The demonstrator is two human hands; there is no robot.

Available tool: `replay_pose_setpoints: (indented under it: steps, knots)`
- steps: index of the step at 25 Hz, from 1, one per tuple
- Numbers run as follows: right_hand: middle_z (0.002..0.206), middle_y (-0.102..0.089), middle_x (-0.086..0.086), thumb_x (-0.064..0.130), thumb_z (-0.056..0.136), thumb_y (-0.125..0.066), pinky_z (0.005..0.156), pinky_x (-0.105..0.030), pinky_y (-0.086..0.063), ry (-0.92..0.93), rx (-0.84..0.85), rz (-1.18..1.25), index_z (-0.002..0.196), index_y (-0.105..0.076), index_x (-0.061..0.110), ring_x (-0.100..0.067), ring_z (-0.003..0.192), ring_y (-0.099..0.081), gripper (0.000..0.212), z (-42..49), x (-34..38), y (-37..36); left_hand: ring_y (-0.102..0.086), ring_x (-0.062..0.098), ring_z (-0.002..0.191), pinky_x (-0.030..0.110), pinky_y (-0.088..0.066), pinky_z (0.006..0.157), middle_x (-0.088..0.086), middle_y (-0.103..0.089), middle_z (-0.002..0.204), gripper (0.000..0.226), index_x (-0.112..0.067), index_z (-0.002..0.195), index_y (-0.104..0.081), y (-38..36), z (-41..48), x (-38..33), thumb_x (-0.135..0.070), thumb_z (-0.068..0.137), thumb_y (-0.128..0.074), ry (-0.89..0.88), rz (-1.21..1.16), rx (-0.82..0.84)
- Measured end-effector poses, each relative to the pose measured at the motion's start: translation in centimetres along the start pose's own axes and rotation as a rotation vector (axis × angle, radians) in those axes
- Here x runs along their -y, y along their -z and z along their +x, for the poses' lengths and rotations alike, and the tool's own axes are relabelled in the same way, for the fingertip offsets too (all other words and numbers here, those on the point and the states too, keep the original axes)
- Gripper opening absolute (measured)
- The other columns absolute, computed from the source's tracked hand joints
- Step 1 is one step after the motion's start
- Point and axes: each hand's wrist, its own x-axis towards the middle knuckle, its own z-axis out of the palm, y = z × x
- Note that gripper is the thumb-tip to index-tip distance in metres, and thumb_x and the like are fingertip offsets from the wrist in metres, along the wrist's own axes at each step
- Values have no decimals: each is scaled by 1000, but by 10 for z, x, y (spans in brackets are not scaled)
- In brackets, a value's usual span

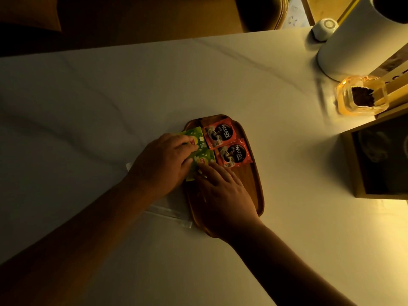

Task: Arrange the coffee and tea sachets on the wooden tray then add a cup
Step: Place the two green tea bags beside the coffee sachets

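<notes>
Two bare forearms reach in from the near edge over a pale bench (110, 89), dimly lit in warm light. The right hand (223, 193) lies palm down over the near half of the wooden tray (257, 186), fingers (212, 171) together and flat, their tips pressing the nearer green tea sachet (202, 161). The left hand (161, 160) comes in from the tray's left edge, also palm down, fingers slightly apart and resting on the farther green tea sachet (196, 135), whose corner overhangs the tray's rim. Neither hand grips anything; both press and slide.

Just right of the tea, two red coffee sachets (220, 133) lie flat in a column on the tray, touching the green ones.

The step in hand looks like squaring up the tea sachets beside the coffee; the arranging seems nearly done. The next move probably calls for nudging the far tea sachet fully onto the tray, then fetching a cup. No cup is plainly visible.

Farther right stand a dark wooden box (379, 160), a small glass jar (362, 96) and a tall white cylinder (357, 36).
</notes>
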Motion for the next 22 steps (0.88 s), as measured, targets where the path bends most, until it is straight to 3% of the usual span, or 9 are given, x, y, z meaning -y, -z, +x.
replay_pose_setpoints:
  steps: [3,7,10,15,18,20,22]
  knots:
    - [156,-48,-4,45,93,-40,113,-46,-14,12,29,-21,145,-49,26,-34,146,-37,56,1,0,-2,-52,28,124,46,-48,96,4,-58,140,40,-16,132,-62,1,1,1,-29,95,-55,3,-3,9]
    - [148,-56,-3,46,90,-32,111,-47,-20,-4,-32,-61,141,-53,27,-34,139,-46,58,0,2,1,-49,29,129,46,-46,99,6,-54,145,43,-16,136,-58,1,3,-1,-29,95,-55,12,2,2]
    - [154,-50,-4,47,88,-31,114,-51,-16,-3,-36,-55,147,-44,27,-35,145,-37,63,4,1,2,-46,31,134,48,-43,105,10,-51,148,44,-13,136,-58,0,5,1,-27,95,-56,-5,35,-35]
    - [155,-48,-6,38,88,-59,115,-51,-10,22,-18,-50,148,-45,24,-35,147,-35,64,11,-2,1,-43,28,138,48,-40,108,8,-51,149,45,-14,140,-55,-5,7,4,-25,96,-54,10,-44,17]
    - [157,-46,-5,38,91,-61,116,-48,-8,18,-14,-15,150,-43,24,-34,148,-31,63,13,-1,4,-43,29,139,49,-39,109,9,-50,150,44,-14,139,-55,-2,9,4,-24,96,-54,-1,-58,19]
    - [155,-49,-5,41,91,-52,115,-48,-15,-3,-62,-17,147,-47,25,-34,146,-35,59,10,-4,9,-43,31,139,51,-37,111,10,-48,151,42,-13,137,-57,2,11,2,-24,96,-55,2,-36,-14]
    - [150,-54,-4,41,90,-56,113,-49,-25,-83,-168,-28,141,-55,24,-33,142,-41,54,5,-17,17,-43,32,138,51,-38,111,11,-48,151,41,-13,136,-57,7,19,-5,-25,97,-54,-3,-44,-54]
